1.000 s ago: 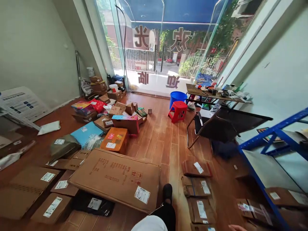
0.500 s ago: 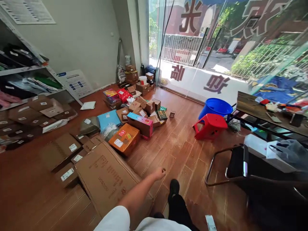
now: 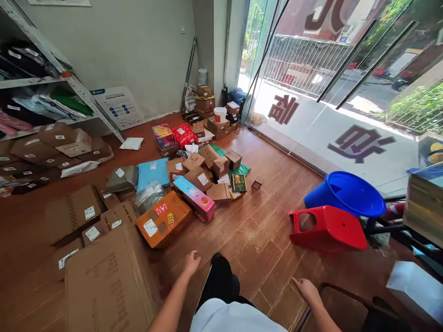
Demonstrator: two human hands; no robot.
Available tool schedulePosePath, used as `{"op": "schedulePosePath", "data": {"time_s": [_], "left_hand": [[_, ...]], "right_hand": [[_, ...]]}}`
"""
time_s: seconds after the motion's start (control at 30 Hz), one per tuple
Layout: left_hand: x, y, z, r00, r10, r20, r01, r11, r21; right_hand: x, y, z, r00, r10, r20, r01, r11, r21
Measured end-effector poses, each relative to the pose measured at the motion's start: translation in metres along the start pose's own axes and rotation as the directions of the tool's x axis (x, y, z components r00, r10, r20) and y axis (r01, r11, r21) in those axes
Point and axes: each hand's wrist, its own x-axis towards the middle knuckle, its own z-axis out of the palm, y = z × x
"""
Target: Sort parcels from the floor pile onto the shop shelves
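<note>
My left hand (image 3: 191, 263) hangs over the wooden floor, empty, with its fingers loosely bent and slightly apart. It is between the orange parcel box (image 3: 164, 218) and my own leg. To its left lies a large brown carton (image 3: 104, 281). My right hand (image 3: 306, 290) is low on the right, also holding nothing, one finger stretched out. Nearest to it are a dark chair's bent frame (image 3: 341, 289) and, farther ahead, a red plastic stool (image 3: 328, 229). Neither hand touches any parcel.
Ahead lies a pile of small cartons (image 3: 199, 177), with a pink-and-blue box (image 3: 195, 198) and a blue mailer bag (image 3: 152, 174). A blue tub (image 3: 346, 193) stands behind the stool. Shelving (image 3: 81, 99) lines the left, and a glass front (image 3: 297, 92) the right.
My view has moved forward toward the pile. My right hand has come into view, while the left hand has shifted left in the picture. The stool and tub look nearer.
</note>
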Motion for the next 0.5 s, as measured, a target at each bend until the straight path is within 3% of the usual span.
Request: {"op": "schedulePosePath", "data": {"time_s": [0.1, 0.17, 0.23, 0.37, 0.5], "left_hand": [[0.073, 0.043, -0.024, 0.996, -0.032, -0.083, 0.022, 0.993, -0.114], [0.132, 0.072, -0.039, 0.991, -0.05, -0.128, 0.027, 0.984, -0.179], [0.196, 0.104, -0.056, 0.983, -0.06, -0.173, 0.019, 0.973, -0.23], [0.323, 0.173, -0.104, 0.959, -0.043, -0.28, -0.032, 0.966, -0.256], [0.446, 0.234, -0.164, 0.913, 0.04, -0.405, -0.107, 0.984, -0.145]], "right_hand": [[0.165, -0.077, 0.005, 0.997, 0.027, 0.078, -0.022, 0.998, -0.063], [0.265, -0.14, 0.023, 0.994, 0.017, 0.11, -0.008, 0.997, -0.082], [0.347, -0.206, 0.051, 0.988, -0.01, 0.151, 0.024, 0.995, -0.093], [0.462, -0.329, 0.116, 0.952, -0.095, 0.292, 0.136, 0.983, -0.122], [0.557, -0.424, 0.174, 0.879, -0.201, 0.432, 0.275, 0.955, -0.115]]}}
